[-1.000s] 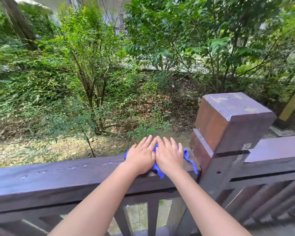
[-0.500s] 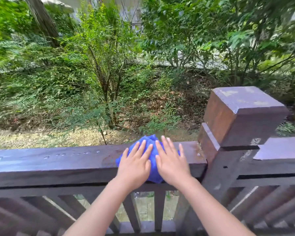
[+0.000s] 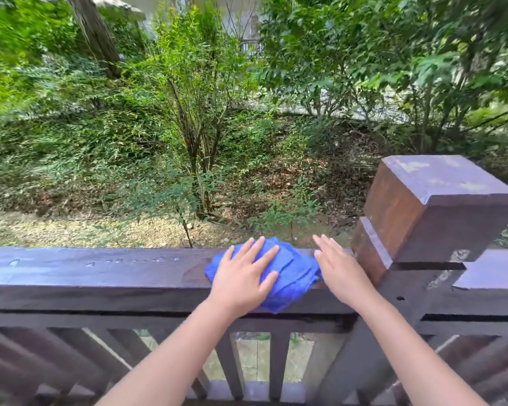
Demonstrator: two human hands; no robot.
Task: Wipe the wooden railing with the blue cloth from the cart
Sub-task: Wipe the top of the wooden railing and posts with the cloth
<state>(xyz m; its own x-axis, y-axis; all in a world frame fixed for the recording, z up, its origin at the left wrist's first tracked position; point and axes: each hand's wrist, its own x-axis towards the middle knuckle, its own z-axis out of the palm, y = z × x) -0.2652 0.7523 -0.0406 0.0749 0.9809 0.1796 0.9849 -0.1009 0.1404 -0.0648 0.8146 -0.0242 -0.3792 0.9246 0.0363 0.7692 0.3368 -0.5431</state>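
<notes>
While both my arms reach forward over the rail (image 3: 100, 271), I see my left hand (image 3: 244, 279) lying flat on the cloth (image 3: 294, 273), fingers spread and straight, palm down, pinching nothing. The cloth is blue, folded into layers, and sits on the rail's top face just left of the post (image 3: 431, 212); its near corner hangs over the rail's front edge. My right hand (image 3: 340, 271) is flat too, fingers straight and close together, resting on the rail between the cloth and the post. Its inner edge meets the cloth's right side, though I cannot tell whether it presses any of the fabric. The two hands are apart, with blue cloth showing between them.

Left of the cloth, the rail's dark top carries a row of small drops or marks. The post has a square cap with pale worn patches on top. Under the rail run dark balusters (image 3: 276, 364). Beyond the rail lie a bush (image 3: 197, 112), leaf litter and a slope of green plants.
</notes>
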